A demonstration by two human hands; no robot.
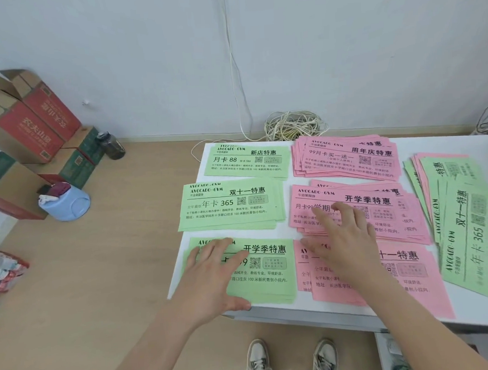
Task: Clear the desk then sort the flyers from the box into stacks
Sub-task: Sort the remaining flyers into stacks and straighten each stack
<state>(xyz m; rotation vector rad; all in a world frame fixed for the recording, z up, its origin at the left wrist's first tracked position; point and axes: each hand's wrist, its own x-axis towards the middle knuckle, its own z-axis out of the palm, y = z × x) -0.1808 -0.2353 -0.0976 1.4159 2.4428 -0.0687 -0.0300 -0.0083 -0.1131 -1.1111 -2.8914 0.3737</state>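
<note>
White desk (447, 143), six flyer stacks (232, 205) lying crosswise, rightmost pile (471, 229) turned lengthwise

White desk (433, 146) under flyer stacks (229, 205) (green, pink)

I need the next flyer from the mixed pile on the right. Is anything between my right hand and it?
Nothing visible stands in the way. The right hand rests on the middle pink stack; between it and the mixed pile lie only flat pink flyers.
</note>
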